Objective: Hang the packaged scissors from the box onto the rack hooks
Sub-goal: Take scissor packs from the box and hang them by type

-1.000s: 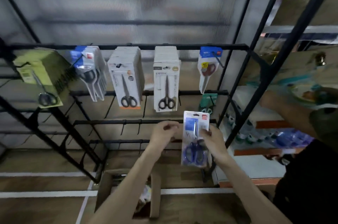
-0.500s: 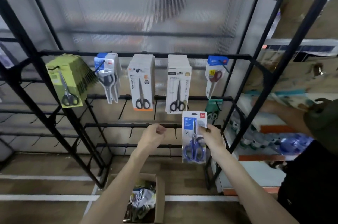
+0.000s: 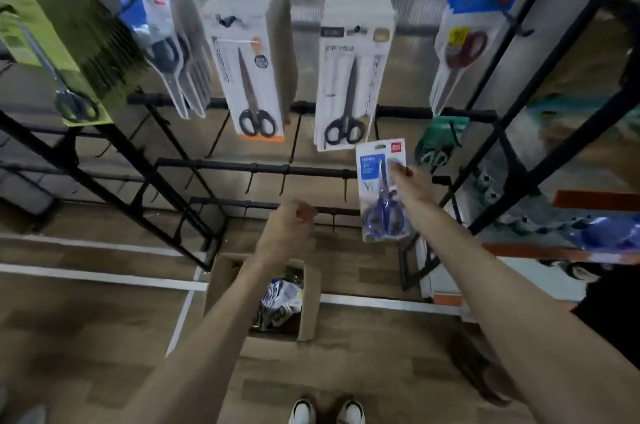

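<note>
right hand (image 3: 412, 186) pinching blue scissors pack (image 3: 381, 193) upright across crossbar (image 3: 242, 167) right end | left hand (image 3: 287, 226) curling empty, just below crossbar | risk: hang-hole missing hook, pack slipping below crossbar

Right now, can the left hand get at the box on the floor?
Probably yes: the left hand holds nothing, and the open-topped box sits right below it with nothing between, though reaching it likely means bending.

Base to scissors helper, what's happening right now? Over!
Left hand curled, empty. Right hand pinching blue scissors pack, not yet hooked. Bare hook beside it, nothing blocking. Over.
</note>
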The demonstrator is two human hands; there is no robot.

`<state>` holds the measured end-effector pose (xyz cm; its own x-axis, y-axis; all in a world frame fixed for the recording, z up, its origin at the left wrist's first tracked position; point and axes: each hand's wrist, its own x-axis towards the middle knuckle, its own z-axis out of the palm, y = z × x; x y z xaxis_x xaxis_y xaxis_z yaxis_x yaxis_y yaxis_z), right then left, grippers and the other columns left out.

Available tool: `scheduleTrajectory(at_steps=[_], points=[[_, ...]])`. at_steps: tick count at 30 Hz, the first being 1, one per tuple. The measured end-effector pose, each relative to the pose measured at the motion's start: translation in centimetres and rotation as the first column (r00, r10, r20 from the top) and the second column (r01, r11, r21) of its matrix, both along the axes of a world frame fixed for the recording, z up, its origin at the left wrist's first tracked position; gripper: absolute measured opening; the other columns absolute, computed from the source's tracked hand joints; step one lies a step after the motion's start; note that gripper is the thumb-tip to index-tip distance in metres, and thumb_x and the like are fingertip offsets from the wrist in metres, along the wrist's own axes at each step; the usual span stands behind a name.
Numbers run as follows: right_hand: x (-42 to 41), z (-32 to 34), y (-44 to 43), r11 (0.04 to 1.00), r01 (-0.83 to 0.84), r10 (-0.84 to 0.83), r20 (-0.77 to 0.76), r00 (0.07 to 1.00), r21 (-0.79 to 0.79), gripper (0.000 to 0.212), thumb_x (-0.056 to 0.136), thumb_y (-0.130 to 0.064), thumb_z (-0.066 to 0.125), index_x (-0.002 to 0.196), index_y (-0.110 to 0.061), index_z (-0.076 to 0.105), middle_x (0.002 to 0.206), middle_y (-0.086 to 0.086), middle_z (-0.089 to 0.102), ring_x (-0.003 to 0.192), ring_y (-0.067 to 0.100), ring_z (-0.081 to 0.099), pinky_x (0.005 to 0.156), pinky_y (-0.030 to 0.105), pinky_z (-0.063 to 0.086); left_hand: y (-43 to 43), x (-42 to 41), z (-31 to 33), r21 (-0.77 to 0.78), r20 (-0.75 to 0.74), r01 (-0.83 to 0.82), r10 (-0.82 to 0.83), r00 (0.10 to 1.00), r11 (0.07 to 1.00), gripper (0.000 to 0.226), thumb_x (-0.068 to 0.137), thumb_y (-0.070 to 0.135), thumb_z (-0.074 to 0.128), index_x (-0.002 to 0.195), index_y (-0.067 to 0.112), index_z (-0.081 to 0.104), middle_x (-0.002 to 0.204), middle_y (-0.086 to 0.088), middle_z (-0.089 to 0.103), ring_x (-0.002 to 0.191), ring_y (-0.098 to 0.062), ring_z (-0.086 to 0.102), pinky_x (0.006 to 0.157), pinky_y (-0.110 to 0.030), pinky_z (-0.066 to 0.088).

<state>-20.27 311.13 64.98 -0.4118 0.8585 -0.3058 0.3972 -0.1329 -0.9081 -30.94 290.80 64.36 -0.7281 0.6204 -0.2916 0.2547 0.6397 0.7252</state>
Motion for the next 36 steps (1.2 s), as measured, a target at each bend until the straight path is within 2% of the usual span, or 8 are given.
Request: scheduleTrajectory(at_steps=[2, 7, 15, 21, 26, 28, 32, 36], points=[[-1.5, -1.6, 1.4, 0.999, -0.040, 0.039, -0.029, 0.999, -0.011, 0.019, 0.101, -0.038, 0.056, 0.097, -0.021, 0.062, 0.082, -0.004, 0.066, 0.066, 0.008, 0.061, 0.048, 0.014, 0.046, 1.4, -0.2, -2.2, -0.014, 0.006, -0.023, 0.023, 1.000, 1.000, 0.009, 0.092, 0.017, 0.067, 0.100, 0.018, 0.070, 0.098, 0.000, 0.067, 0.096, -0.021, 0.068, 0.078, -0.024, 0.052], [-1.5, -5.1, 3.2, 0.999, -0.002, 0.004, -0.044, 0.999, 0.036, 0.021, 0.102, -0.032, 0.055, 0.106, -0.013, 0.064, 0.082, -0.007, 0.064, 0.073, 0.010, 0.062, 0.055, 0.016, 0.045, 3.8, 0.4, -5.3, -0.069, -0.013, 0.080, -0.081, 0.997, 0.994, 0.022, 0.097, 0.006, 0.059, 0.116, 0.010, 0.070, 0.105, 0.002, 0.067, 0.090, -0.009, 0.060, 0.065, -0.006, 0.043], [-4.4, -4.0, 6.7, 0.996, -0.017, 0.014, 0.033, 0.999, 0.085, 0.032, 0.102, -0.038, 0.052, 0.096, -0.007, 0.059, 0.088, 0.010, 0.058, 0.081, 0.021, 0.054, 0.067, 0.029, 0.040, 9.1, -1.3, -3.4, -0.181, -0.176, 0.189, -0.221, 0.959, 0.965, 0.033, 0.094, 0.007, 0.060, 0.126, 0.015, 0.063, 0.131, -0.009, 0.060, 0.118, -0.028, 0.060, 0.101, -0.045, 0.051], [-5.0, -5.6, 7.4, 0.997, -0.040, 0.031, 0.126, 0.992, 0.070, 0.025, 0.104, -0.029, 0.050, 0.098, -0.008, 0.060, 0.085, 0.007, 0.060, 0.065, 0.013, 0.053, 0.046, 0.017, 0.038, 10.6, -2.8, -2.7, -0.250, -0.193, 0.171, -0.222, 0.956, 0.953, 0.043, 0.095, 0.011, 0.061, 0.137, 0.016, 0.054, 0.141, -0.008, 0.056, 0.123, -0.028, 0.056, 0.104, -0.047, 0.048], [-5.0, -6.3, 7.0, 1.000, -0.006, 0.005, 0.112, 0.994, 0.008, 0.031, 0.103, -0.035, 0.050, 0.109, -0.007, 0.061, 0.099, 0.010, 0.069, 0.084, 0.024, 0.071, 0.075, 0.040, 0.061, 10.7, -2.4, -2.5, -0.217, -0.181, 0.159, -0.200, 0.963, 0.963, 0.043, 0.098, 0.013, 0.059, 0.140, 0.014, 0.050, 0.141, -0.008, 0.056, 0.121, -0.027, 0.057, 0.098, -0.039, 0.050], [-5.0, -6.2, 7.2, 1.000, 0.002, -0.005, 0.138, 0.990, 0.022, 0.033, 0.103, -0.037, 0.048, 0.111, -0.008, 0.061, 0.103, 0.010, 0.069, 0.088, 0.023, 0.070, 0.075, 0.035, 0.059, 10.8, -2.1, -2.3, -0.224, -0.196, 0.172, -0.217, 0.956, 0.959, 0.045, 0.098, 0.012, 0.059, 0.142, 0.014, 0.047, 0.142, -0.009, 0.055, 0.121, -0.027, 0.057, 0.097, -0.039, 0.050], [-5.5, -6.3, 8.0, 0.996, -0.016, -0.001, 0.187, 0.982, 0.089, 0.032, 0.103, -0.033, 0.047, 0.103, -0.005, 0.064, 0.095, 0.009, 0.066, 0.068, 0.015, 0.059, 0.049, 0.022, 0.038, 11.0, -1.7, -2.8, -0.299, -0.331, 0.242, -0.338, 0.881, 0.923, 0.063, 0.094, 0.008, 0.060, 0.151, 0.017, 0.035, 0.155, -0.008, 0.041, 0.143, -0.029, 0.038, 0.116, -0.046, 0.035], [-6.4, -7.3, 8.7, 0.989, -0.022, -0.005, 0.185, 0.983, 0.146, 0.034, 0.102, -0.023, 0.048, 0.069, -0.013, 0.048, 0.074, 0.004, 0.053, 0.057, 0.010, 0.045, 0.047, 0.023, 0.031, 10.7, -1.3, -4.8, -0.405, -0.368, 0.317, -0.471, 0.802, 0.857, 0.082, 0.095, 0.011, 0.057, 0.161, 0.024, 0.011, 0.171, -0.003, 0.004, 0.157, -0.026, -0.002, 0.127, -0.052, 0.008]])
